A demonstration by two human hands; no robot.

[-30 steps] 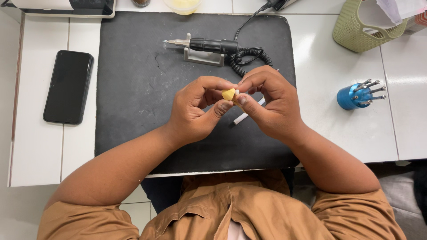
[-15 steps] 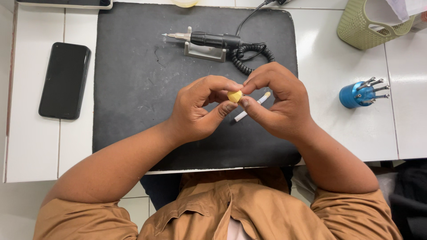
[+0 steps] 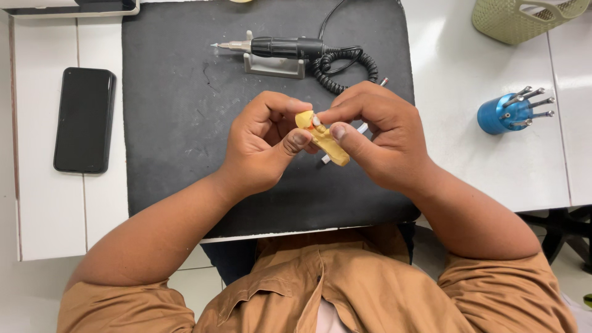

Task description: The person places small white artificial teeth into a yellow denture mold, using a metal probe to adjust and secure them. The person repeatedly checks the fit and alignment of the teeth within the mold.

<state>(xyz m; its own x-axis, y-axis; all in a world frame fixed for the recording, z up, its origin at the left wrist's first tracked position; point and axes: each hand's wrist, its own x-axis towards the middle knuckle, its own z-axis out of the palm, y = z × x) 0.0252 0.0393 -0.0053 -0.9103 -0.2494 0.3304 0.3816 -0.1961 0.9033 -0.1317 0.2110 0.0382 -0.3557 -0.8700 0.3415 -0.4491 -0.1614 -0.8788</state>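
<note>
The left hand (image 3: 262,145) is curled around one side of a small yellow dental model (image 3: 322,137), its thumb pressed against the piece from below and its fingers bent over the top. The right hand (image 3: 382,135) closes on the same model from the other side, thumb and forefinger pinching it where a small white tooth-like part sits near its upper end; a thin white stick-like tool (image 3: 361,129) shows between the right fingers, though how it is gripped cannot be made out. The model is held up between both hands, above the middle of a black work mat (image 3: 179,123) that covers the white table (image 3: 468,148). At the far edge of the mat a black rotary handpiece (image 3: 277,47) lies on a grey cradle (image 3: 274,65), its coiled cable (image 3: 342,66) bunched just beside it. A black phone (image 3: 84,120) lies face up left of the mat. To the right stands a blue bur holder (image 3: 502,114) with metal shafts sticking out, and a pale green basket (image 3: 524,18) sits at the far right corner.
</note>
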